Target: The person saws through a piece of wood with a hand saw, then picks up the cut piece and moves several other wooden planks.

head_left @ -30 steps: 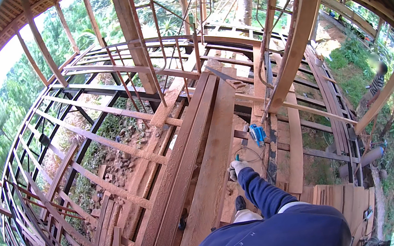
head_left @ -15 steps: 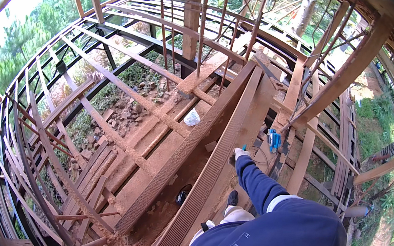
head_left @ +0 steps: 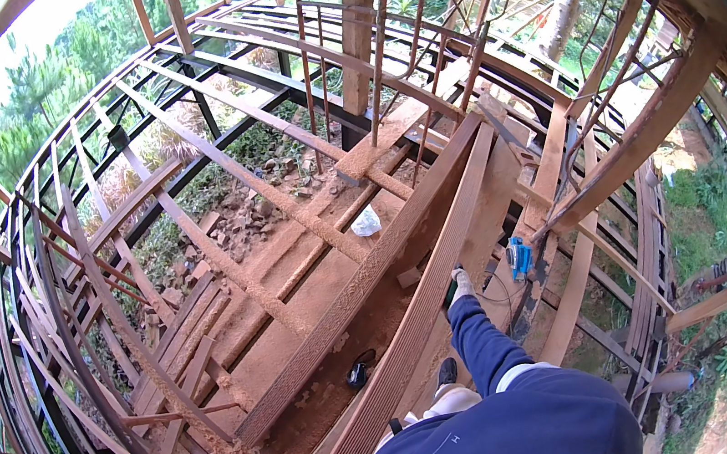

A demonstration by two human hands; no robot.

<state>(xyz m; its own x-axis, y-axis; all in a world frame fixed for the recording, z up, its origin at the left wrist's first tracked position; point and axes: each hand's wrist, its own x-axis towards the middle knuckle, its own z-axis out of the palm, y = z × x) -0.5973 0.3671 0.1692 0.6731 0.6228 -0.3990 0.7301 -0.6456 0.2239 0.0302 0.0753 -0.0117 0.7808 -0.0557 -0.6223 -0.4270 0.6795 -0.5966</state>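
Observation:
A long brown plank with a grooved face (head_left: pixel 398 351) slants from the lower left up to the far middle, tilted on its edge. My right hand (head_left: pixel 458 286), in a pale glove with dark fingers, is closed at the plank's right edge about midway along. Out of view is my left hand; the near end of the plank runs off beneath my torso. A blue power tool (head_left: pixel 519 258), with a dark cord beside it, rests just right of my right hand. Left of the grooved plank lies another thick beam (head_left: pixel 363 291), covered with shavings.
A black object (head_left: pixel 358 373) lies in the sawdust between the two timbers. A white plastic bag (head_left: pixel 366 221) sits beyond the beam. Open joists (head_left: pixel 216 154) with gaps over rubble spread to the left. Rusty rods and a wooden post (head_left: pixel 358 44) stand ahead. My shoe (head_left: pixel 447 370) is beside the plank.
My right hand and the grooved plank's near part have come up and over, showing more of the grooved face. The left glove at the lower left has left view. The whole view has shifted slightly.

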